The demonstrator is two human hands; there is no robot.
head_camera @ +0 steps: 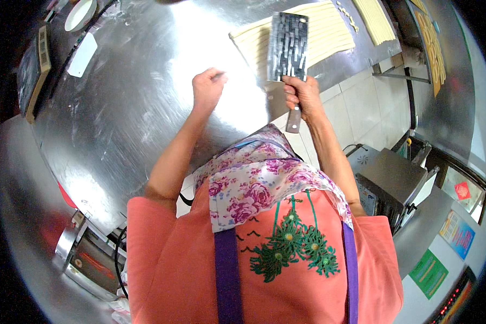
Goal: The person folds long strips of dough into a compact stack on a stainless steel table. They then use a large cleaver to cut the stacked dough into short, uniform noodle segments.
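Observation:
A cleaver (288, 46) with a wide, streaked blade and a brown riveted handle is upheld by my right hand (301, 95), its fingers closed round the handle near the blade. The blade overlaps the view of a sheet of pale dough strips (328, 30) lying side by side on the steel table (137, 81). To the left, my left hand (208, 87) is curled above the bare metal; a small dark shape shows at its fingertips, and whether it is held cannot be told.
More dough strips (373, 20) and small dough pieces (348, 16) lie at the upper right. A white scraper (83, 55), a white bowl (80, 15) and a wood-framed box (40, 73) are at the left. Further strips rest on a board (428, 48) at the far right.

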